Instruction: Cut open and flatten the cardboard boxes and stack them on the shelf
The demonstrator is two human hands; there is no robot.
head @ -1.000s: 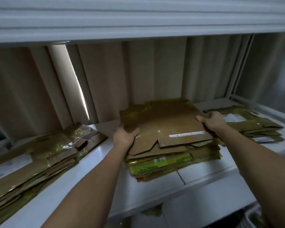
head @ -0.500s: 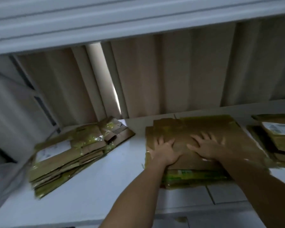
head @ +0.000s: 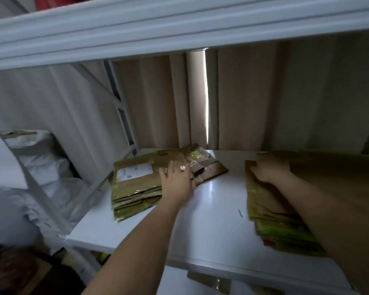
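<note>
Two stacks of flattened cardboard boxes lie on the white shelf. The left stack is brown with yellow-green tape and a white label. My left hand lies flat on its right part, fingers straight. The right stack is brown on top with green printed sheets lower down. My right hand rests on the far left corner of that stack; its fingers look curled at the top sheet's edge, but blur hides the grasp.
The upper shelf's white edge hangs just overhead. Beige curtains close the back. White bags and the rack's slanted brace stand left of the shelf. More cardboard shows under the shelf's front edge.
My left hand left the right stack and moved onto the left stack. My right hand slid to the right stack's far left corner. The camera swung left.
</note>
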